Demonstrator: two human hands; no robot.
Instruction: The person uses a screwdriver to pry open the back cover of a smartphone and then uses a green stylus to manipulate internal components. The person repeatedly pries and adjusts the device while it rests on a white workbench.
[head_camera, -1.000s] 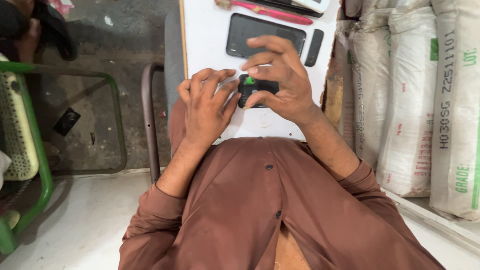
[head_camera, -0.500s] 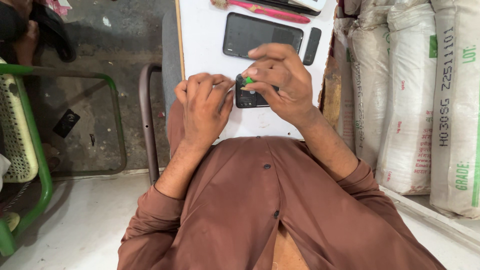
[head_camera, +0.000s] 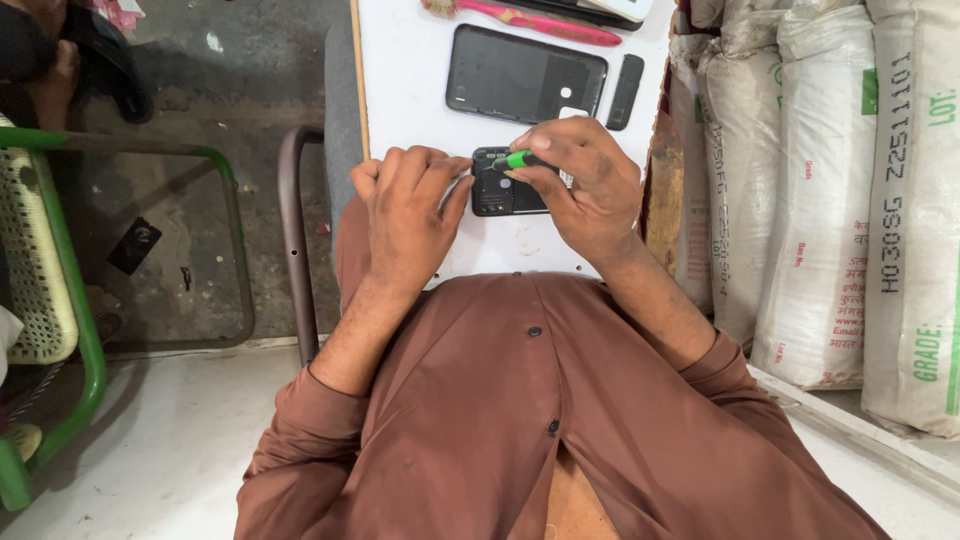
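From my head camera I look straight down at the white table (head_camera: 420, 110), which I take as my landmark for everything else. Near its lower middle lies the phone (head_camera: 505, 185), a small dark body with its back open, flat on the table. My left hand (head_camera: 410, 215) rests on the table just left of the phone, fingers curled and closed loosely, the fingertips pressed against the phone's left edge to steady it. My right hand (head_camera: 580, 190) comes in from the right and covers the phone's right part; it is closed in a pinch on a thin tool (head_camera: 518, 159) with a green grip, held between thumb and forefinger. The tool's tip points down at the top of the phone; whether it touches I cannot tell.

Farther up the table lies a dark back cover (head_camera: 525, 75), flat and apart from the phone. Just right of it is a small black strip (head_camera: 625, 92). At the table's top edge lies a pink brush (head_camera: 540, 22).

Right of the table stand stacked white sacks (head_camera: 840, 200). Left of the table is a brown chair frame (head_camera: 295, 240), and farther left a green chair (head_camera: 50, 290) on the grey floor (head_camera: 200, 100). Below the table my brown shirt (head_camera: 520, 420) fills the view.
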